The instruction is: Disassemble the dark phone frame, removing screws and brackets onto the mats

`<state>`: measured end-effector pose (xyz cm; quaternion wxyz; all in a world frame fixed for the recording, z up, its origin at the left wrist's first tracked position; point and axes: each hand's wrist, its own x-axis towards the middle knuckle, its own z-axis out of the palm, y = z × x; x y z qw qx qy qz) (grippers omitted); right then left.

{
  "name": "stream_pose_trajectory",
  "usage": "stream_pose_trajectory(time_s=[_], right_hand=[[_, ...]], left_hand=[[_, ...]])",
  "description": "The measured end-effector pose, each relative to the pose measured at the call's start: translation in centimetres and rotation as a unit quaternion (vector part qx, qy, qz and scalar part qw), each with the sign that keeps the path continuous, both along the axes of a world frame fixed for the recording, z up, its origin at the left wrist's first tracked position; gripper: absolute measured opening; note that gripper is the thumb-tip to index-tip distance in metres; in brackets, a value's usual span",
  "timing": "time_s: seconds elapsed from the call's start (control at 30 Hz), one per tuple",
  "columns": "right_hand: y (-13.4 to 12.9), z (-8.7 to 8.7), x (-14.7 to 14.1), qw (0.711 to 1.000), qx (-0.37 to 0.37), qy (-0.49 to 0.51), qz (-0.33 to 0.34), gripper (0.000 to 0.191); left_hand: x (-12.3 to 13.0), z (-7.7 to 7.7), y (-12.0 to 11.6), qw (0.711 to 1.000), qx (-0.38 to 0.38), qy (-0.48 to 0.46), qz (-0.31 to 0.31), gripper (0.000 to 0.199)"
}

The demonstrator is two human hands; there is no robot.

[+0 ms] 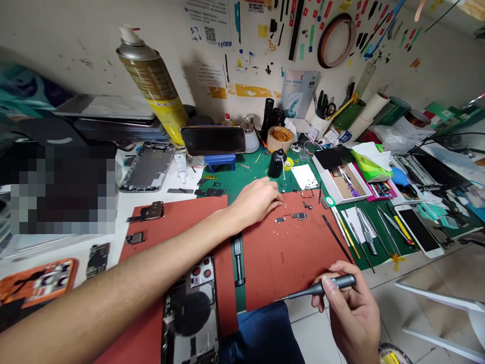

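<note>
My left hand (259,201) reaches across to the far edge of the right red mat (288,268). Its fingers are drawn together and pressed down there; what they hold, if anything, is hidden. Small metal phone parts (299,216) and tiny screws lie just right of these fingers. In my right hand (352,308) is a slim dark grey screwdriver (322,288), held near the mat's front edge with its tip pointing left. An opened phone (191,313) with its insides bare lies under my left forearm, partly hidden by it.
A black-handled tool (238,260) lies between the mats. A black bottle (277,163), a propped phone (212,140) and a spray can (151,81) stand at the back. Tweezers and other tools (366,230) lie to the right, beside a white phone (419,230).
</note>
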<state>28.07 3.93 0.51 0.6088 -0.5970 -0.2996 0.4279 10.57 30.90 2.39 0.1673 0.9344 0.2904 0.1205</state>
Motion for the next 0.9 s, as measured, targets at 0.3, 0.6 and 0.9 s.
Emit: stream_pose_trajectory(time_s=[0.3, 0.6, 0.9], right_hand=[[0.0, 0.7, -1.0, 0.999, -0.02, 0.011, -0.024, 0.039], [0.1, 1.3, -0.4, 0.999, -0.005, -0.036, -0.034, 0.042], [2.3, 4.5, -3.7, 0.966, 0.094, -0.228, -0.071, 0.042]], left_hand=[[-0.7, 0.5, 0.4, 1.0, -0.029, 0.003, -0.011, 0.022], [-5.2, 5.8, -2.9, 0.997, 0.006, -0.029, 0.078, 0.029], [-18.7, 4.9, -20.8, 0.977, 0.115, -0.059, 0.17, 0.052]])
